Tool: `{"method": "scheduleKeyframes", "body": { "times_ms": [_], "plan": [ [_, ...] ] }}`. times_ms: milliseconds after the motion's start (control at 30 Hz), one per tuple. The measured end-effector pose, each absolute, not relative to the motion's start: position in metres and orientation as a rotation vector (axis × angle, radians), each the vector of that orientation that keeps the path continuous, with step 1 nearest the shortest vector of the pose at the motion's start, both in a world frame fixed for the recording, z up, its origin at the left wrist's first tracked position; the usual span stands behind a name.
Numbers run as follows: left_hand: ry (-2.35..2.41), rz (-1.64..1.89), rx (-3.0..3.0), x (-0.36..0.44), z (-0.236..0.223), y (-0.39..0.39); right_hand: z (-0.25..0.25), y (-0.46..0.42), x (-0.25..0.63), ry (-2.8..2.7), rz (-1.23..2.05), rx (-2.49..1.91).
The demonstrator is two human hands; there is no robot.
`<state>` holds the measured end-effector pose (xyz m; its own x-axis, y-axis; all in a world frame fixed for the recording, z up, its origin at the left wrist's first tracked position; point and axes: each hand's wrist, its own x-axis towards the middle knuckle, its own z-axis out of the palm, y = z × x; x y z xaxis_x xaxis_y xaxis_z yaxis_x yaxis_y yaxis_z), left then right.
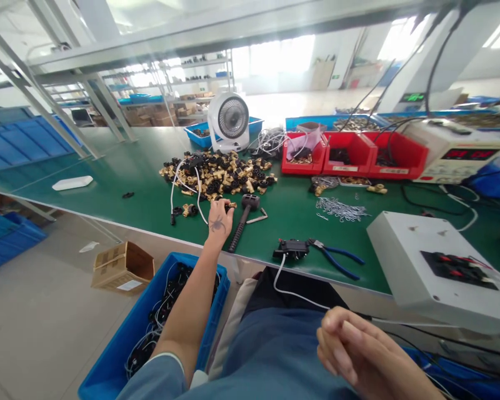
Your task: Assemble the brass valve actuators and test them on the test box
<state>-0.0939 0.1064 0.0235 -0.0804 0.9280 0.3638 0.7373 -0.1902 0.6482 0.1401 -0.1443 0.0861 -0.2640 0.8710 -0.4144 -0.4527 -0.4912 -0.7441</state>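
On the table, a brass fitting is seen just right of the left hand's fingertips; whether it is gripped cannot be told. The right hand, fingers curled, contents hidden, is held farther off, near right.

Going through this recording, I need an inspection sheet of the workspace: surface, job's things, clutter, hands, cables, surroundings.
Surface: green bench top
Job's things: brass fittings heaped; black part near front edge
Clutter: black hammer-like tool, blue-handled pliers, metal clips
Hands: left hand, fingers at one fitting; right hand curled, contents unclear
Cables: white cable runs from black part over the edge
Surroundings: fan and red bins behind; blue crate below
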Motion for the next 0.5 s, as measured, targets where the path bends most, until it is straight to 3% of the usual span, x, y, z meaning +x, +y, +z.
{"method": "scheduleKeyframes", "body": {
  "times_ms": [133,300,500],
  "plan": [
    [1.312,1.208,2.004,-0.083,0.05,0.044,0.065,-0.136,0.136,-0.633,1.8,-0.98],
    [0.341,0.896,2.143,-0.058,0.093,-0.037,0.065,-0.134,0.136,-0.711,1.773,-0.8],
    [0.323,0.935,2.066,-0.045,0.096,-0.056,0.077,-0.14,0.143,-0.711,1.764,-0.694]
  ]
}}
